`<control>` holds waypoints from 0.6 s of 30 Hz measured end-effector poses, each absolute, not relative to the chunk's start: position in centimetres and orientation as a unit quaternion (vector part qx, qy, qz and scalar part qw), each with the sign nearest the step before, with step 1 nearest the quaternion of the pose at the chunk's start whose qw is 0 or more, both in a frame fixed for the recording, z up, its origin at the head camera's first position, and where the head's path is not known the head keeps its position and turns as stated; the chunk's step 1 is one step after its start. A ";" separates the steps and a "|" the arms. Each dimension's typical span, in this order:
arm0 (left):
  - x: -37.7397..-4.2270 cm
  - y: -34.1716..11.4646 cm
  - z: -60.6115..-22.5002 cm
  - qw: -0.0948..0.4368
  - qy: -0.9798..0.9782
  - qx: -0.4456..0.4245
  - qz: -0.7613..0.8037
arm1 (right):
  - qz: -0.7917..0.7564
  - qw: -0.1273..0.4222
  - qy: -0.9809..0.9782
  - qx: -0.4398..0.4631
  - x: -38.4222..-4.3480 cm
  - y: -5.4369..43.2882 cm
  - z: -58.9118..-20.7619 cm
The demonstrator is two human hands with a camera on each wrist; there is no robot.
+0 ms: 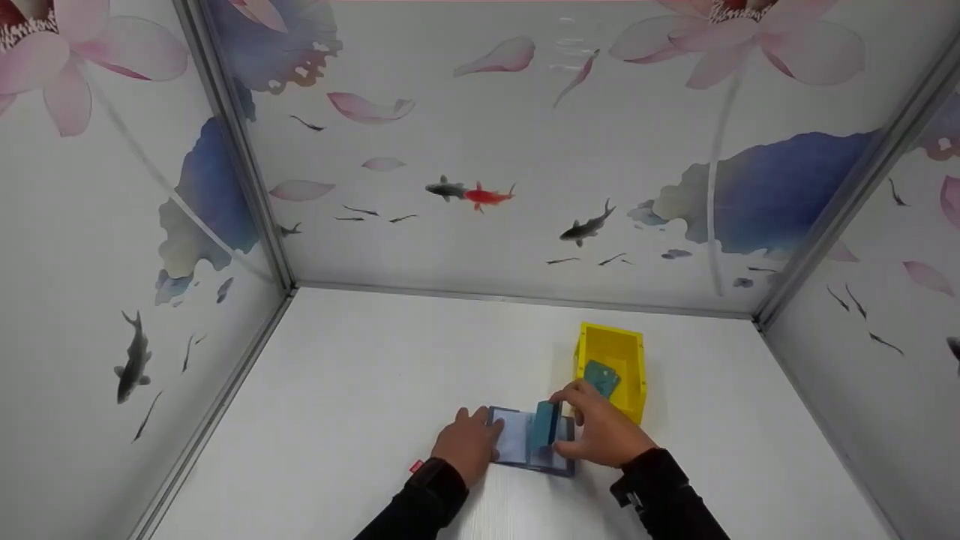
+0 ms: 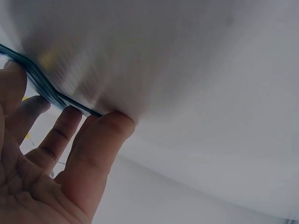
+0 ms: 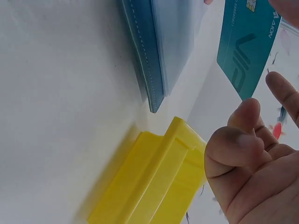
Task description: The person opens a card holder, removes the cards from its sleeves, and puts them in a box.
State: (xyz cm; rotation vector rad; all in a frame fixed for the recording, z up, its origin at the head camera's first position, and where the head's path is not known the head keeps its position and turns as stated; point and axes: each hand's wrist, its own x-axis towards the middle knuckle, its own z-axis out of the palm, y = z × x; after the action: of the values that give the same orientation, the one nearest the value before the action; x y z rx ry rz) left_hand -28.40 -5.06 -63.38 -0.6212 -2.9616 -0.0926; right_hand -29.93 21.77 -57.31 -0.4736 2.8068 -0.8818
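An opened blue card holder (image 1: 512,436) with clear sleeves lies on the white table. My left hand (image 1: 466,444) holds its left side, and in the left wrist view the thumb and fingertips meet the holder's edge (image 2: 70,100). Over the holder's right half, my right hand (image 1: 604,427) pinches a teal card (image 1: 541,424) by its edges, standing up from the sleeves. In the right wrist view this card (image 3: 247,46) shows "VIP" lettering, with a fingertip at its lower corner.
Just beyond my right hand stands a yellow bin (image 1: 634,352) with teal cards (image 1: 601,377) inside. White panels printed with flowers and fish enclose the white table (image 1: 375,375) at the back and both sides.
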 end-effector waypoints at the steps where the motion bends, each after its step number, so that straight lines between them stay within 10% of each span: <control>1: -28.4 -5.0 -63.4 0.057 -0.977 -0.204 -0.033 | -0.295 0.081 0.940 -0.153 -29.9 21.9 -57.2; 18: -28.5 -5.1 -63.9 0.066 -0.975 -0.208 -0.034 | -0.286 0.027 0.950 -0.124 -30.4 24.1 -55.1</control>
State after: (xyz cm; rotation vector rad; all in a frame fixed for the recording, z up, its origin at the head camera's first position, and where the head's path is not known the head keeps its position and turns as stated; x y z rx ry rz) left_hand -28.55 -5.10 -63.92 -0.6268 -2.9417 -0.1033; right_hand -30.40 24.10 -55.13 -0.3842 2.9340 -0.8825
